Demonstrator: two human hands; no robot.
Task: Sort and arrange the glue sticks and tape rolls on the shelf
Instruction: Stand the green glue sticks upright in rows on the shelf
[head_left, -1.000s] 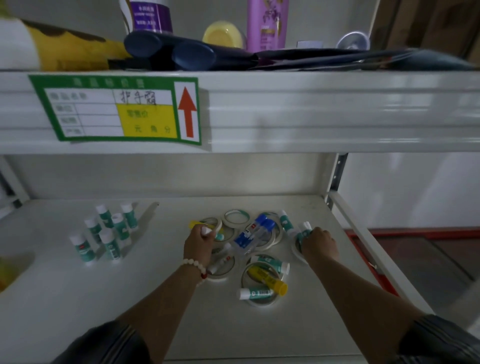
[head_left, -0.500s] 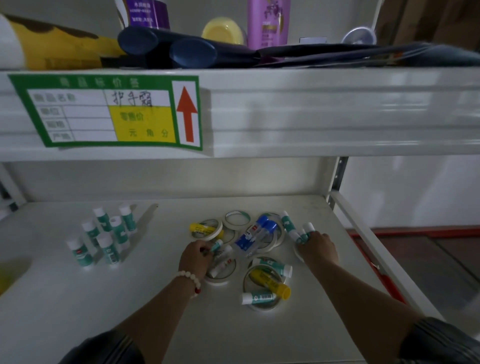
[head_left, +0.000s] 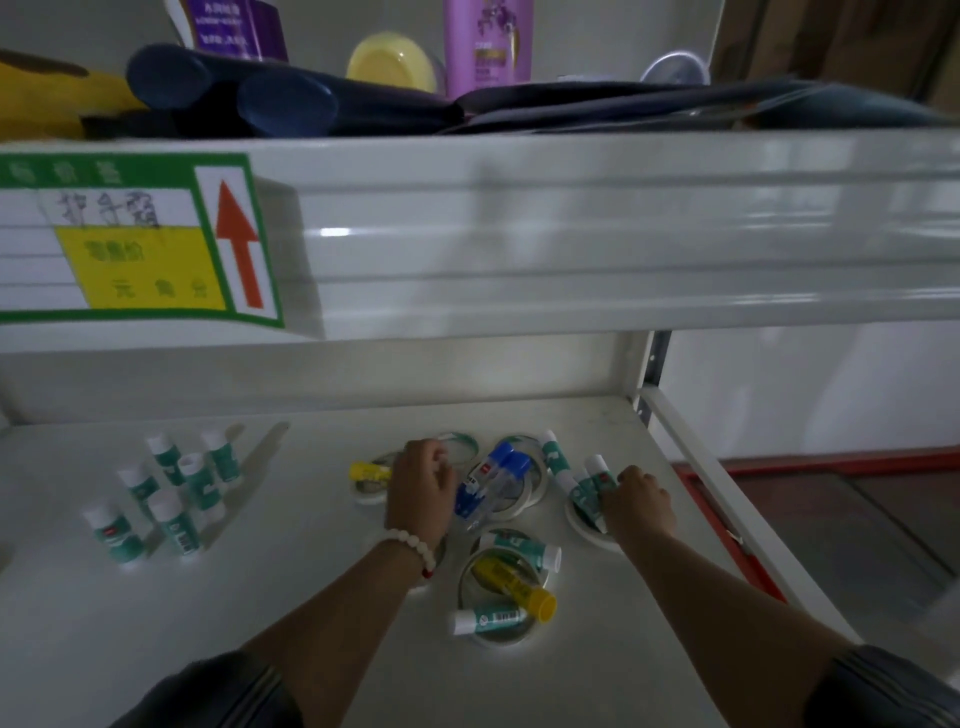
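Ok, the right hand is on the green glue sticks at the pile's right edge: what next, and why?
Probably lift the green glue sticks with the right hand and stand them beside the upright group at left: they lie on a tape roll, not yet sorted.

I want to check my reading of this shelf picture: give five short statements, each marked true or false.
The green-and-white glue sticks at left stand upright on the white metal shelf. True.
The yellow plastic glue stick stands upright. False: it lies across a round tape roll.
The right hand touches the lying green-and-white glue sticks. True.
The white bead bracelet is on the right wrist. False: the left wrist.
The red arrow on the green-bordered label points down. False: up.
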